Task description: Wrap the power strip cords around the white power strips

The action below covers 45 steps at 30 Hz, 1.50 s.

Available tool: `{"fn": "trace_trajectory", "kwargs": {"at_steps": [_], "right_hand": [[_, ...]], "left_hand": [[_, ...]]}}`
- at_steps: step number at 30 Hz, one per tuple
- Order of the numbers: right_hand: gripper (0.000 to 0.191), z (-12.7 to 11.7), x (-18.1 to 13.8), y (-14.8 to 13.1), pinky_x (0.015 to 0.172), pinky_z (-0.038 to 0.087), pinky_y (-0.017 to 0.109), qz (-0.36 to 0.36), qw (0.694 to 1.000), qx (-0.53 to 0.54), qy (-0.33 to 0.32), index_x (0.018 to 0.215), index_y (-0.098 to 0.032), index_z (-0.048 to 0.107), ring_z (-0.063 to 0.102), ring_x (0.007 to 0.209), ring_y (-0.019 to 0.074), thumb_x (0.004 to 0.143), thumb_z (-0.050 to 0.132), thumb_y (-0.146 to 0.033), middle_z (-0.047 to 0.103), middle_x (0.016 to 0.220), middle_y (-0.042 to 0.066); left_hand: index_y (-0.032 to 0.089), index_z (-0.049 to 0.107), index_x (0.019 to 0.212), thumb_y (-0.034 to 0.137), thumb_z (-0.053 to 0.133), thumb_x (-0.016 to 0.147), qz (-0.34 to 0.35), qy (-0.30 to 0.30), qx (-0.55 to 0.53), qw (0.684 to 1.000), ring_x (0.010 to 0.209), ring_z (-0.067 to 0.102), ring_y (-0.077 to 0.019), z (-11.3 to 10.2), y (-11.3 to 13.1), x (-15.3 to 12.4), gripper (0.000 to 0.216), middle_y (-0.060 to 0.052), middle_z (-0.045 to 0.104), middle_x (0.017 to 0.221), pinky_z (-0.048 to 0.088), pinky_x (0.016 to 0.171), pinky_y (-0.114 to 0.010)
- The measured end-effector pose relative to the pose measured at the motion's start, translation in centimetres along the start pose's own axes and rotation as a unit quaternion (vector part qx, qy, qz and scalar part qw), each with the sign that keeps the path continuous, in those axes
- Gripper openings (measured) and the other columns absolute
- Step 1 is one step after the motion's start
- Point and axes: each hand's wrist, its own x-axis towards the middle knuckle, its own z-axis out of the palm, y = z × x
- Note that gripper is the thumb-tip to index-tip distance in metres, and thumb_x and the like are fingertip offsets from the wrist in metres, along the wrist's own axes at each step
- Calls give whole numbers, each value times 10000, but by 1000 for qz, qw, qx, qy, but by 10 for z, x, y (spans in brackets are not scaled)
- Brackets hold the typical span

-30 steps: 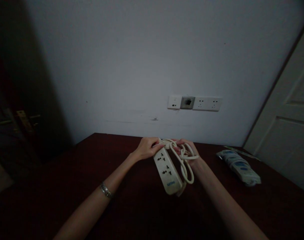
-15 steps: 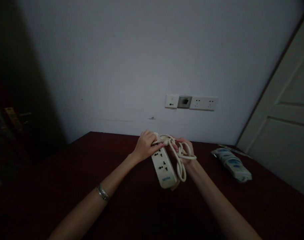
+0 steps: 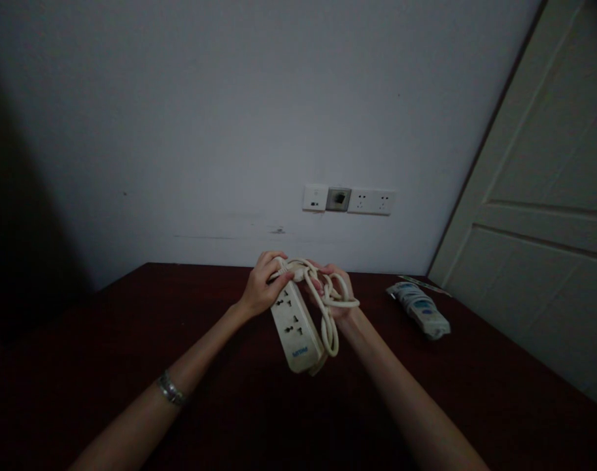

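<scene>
A white power strip (image 3: 298,337) with blue lettering at its near end is held up over the dark red table. My left hand (image 3: 266,284) is closed around its far end, the thumb lying across the top by the cord's base. White cord (image 3: 330,327) hangs in loose loops along the strip's right side. Behind those loops my right hand (image 3: 341,288) is closed on the cord, its fingers partly covered by the coils. Whether the right hand also touches the strip's body I cannot tell.
On the right of the table (image 3: 204,366) lies a second power strip (image 3: 420,311), seemingly wrapped in clear plastic, with a thin flat strip (image 3: 423,285) behind it. Wall sockets (image 3: 371,201) sit above the table's back edge. A white panelled door (image 3: 538,216) stands at the right.
The view has turned to the right, so everything sits further left in the picture. Both hands keep their hold on the power strip and cord, with little other change.
</scene>
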Motion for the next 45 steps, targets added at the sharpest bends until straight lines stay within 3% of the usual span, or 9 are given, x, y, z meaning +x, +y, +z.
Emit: {"fn": "trace_trajectory", "kwargs": {"at_steps": [3,6,13,21,28,34,37,42,45], "right_hand": [[212,-1,-1,-3,316,310,137,5,1000,-26,11,820,-163,508,407,353,78,629,455,-238,486,435,-27],[206,-1,-3,-9,355,398,177,19,992,-101,68,844,-149,525,489,393,96,663,535,-246,575,521,1],[342,15,-12,-19,465,497,264,25,942,-289,168,902,-152,548,600,491,150,629,719,-268,632,620,20],[192,33,-17,-22,415,362,205,-69,805,-548,216,694,-121,624,501,438,93,622,705,-279,593,539,23],[233,34,-17,-21,481,353,241,-56,774,-602,190,734,-124,655,494,512,119,719,596,-349,594,598,39],[215,32,-16,-16,562,329,253,-159,708,-675,137,724,-145,655,479,580,128,792,538,-311,597,630,34],[224,29,-15,-16,546,316,240,-173,728,-651,126,664,-155,629,446,573,115,786,550,-326,555,598,12],[244,16,-11,-16,463,327,206,-50,886,-447,116,740,-145,625,448,499,90,699,636,-385,531,568,-16],[248,12,-9,-10,406,314,185,-4,916,-384,115,748,-133,627,436,441,71,646,688,-350,518,530,-28]], "left_hand": [[167,536,772,239,552,830,32,9,38,999,970,511,-197,-3,1,1,94,-101,552,1010,431,836,-359],[165,549,808,234,557,826,51,5,89,995,945,504,-196,-5,1,4,71,-97,564,987,432,819,-364],[162,554,837,254,554,821,97,-5,175,980,917,509,-207,-10,-1,3,93,-101,588,976,437,800,-379],[165,563,816,289,560,816,141,-28,228,963,925,510,-226,-15,2,2,124,-118,606,996,437,780,-385],[160,551,816,285,584,807,174,-29,245,953,925,507,-218,-20,6,6,129,-113,609,1003,439,780,-379],[175,551,818,305,569,817,164,-40,234,957,923,514,-207,-24,3,8,131,-100,612,985,439,780,-377],[177,543,798,293,570,815,164,-38,223,960,915,517,-206,-26,3,9,120,-101,611,983,439,773,-377],[180,502,727,259,526,839,142,9,140,980,804,532,-168,-26,6,10,139,-78,609,853,437,698,-316],[185,488,668,293,506,855,73,64,113,989,596,469,-117,-23,6,8,217,-4,519,626,386,570,-254]]}}
